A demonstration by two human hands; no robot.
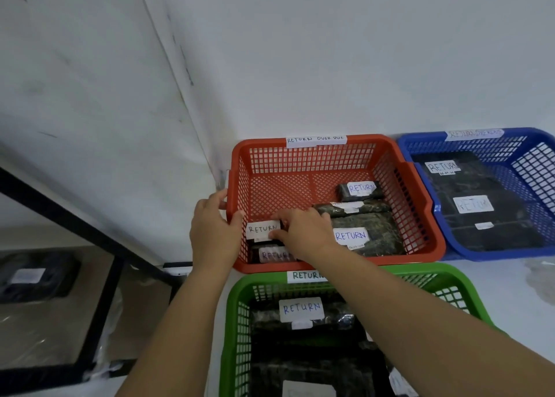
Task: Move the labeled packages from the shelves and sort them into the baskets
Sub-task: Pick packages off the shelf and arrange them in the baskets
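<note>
Right hand (303, 231) pinches a small black wrapped package with a white RETURN label (262, 230) just inside the red plastic mesh basket (330, 139); left hand (214, 231) grips the rim beside it. Letting go crooked could bury the label underneath (274, 255).

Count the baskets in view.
3. The red basket sits against the wall, the blue basket to its right, partly cut off, and the green basket nearest the camera. More may lie out of frame.
</note>
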